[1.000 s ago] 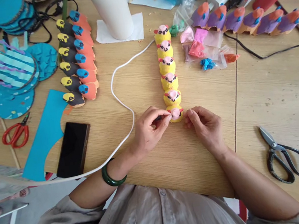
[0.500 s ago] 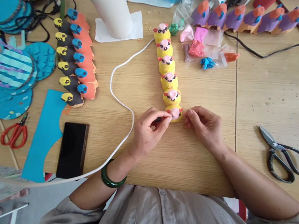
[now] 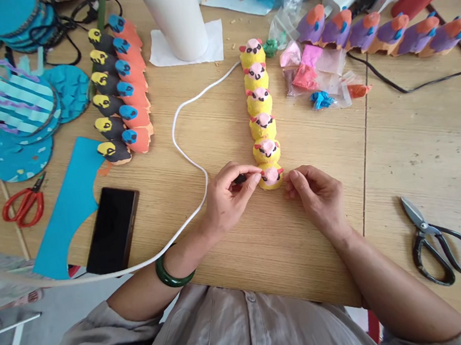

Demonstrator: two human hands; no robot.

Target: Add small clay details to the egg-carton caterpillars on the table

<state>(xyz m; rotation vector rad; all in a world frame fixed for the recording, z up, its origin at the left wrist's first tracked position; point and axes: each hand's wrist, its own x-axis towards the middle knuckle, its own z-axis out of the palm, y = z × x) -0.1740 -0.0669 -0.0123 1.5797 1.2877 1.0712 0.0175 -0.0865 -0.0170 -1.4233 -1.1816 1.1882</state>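
Observation:
A row of several yellow clay figures [image 3: 259, 102] with pink faces, red side pieces and black markings runs away from me in the middle of the table. The nearest figure [image 3: 272, 177] sits between my hands. My left hand [image 3: 231, 195] has thumb and forefinger pinched at that figure's left side. Something dark shows within its curled fingers, too small to name. Just right of the same figure, my right hand [image 3: 319, 195] rests with thumb and fingers pressed together. What it holds, if anything, is hidden.
Black-and-orange bird figures [image 3: 133, 103], a phone [image 3: 112, 229], blue sheet [image 3: 67, 209] and red-handled scissors [image 3: 24, 206] lie left. A white cable [image 3: 176, 140] crosses the table. Clay packets [image 3: 305, 68], purple figures [image 3: 368, 29] and black scissors [image 3: 436, 242] are right.
My left fingertips have drawn back slightly to the left from the nearest figure's face, where black markings now show. My right hand has hardly moved. The view has shifted slightly.

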